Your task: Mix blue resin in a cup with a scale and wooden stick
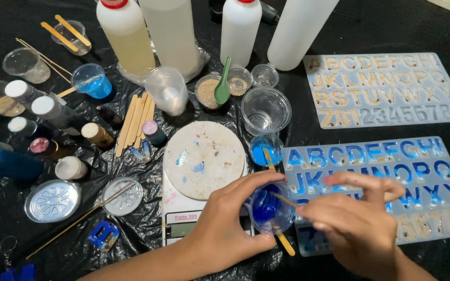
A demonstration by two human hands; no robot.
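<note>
My left hand (pixel 224 225) grips a small clear plastic cup (pixel 270 209) holding deep blue liquid, tilted just in front of a white kitchen scale (pixel 194 179). My right hand (pixel 355 218) pinches a thin wooden stick (pixel 283 198) whose tip reaches into the cup. A second wooden stick (pixel 286 243) pokes out below the cup. Right behind my hands lies a clear silicone letter mould (pixel 386 177), its upper rows filled with blue, its lower rows pale.
A second letter mould (pixel 386 88) with gold filling lies at the back right. Tall plastic bottles (pixel 126 34) stand at the back. Small cups, a green spoon (pixel 223 83), wooden sticks (pixel 135 122), pigment bottles (pixel 53 112) and round moulds (pixel 53 200) crowd the black sheet on the left.
</note>
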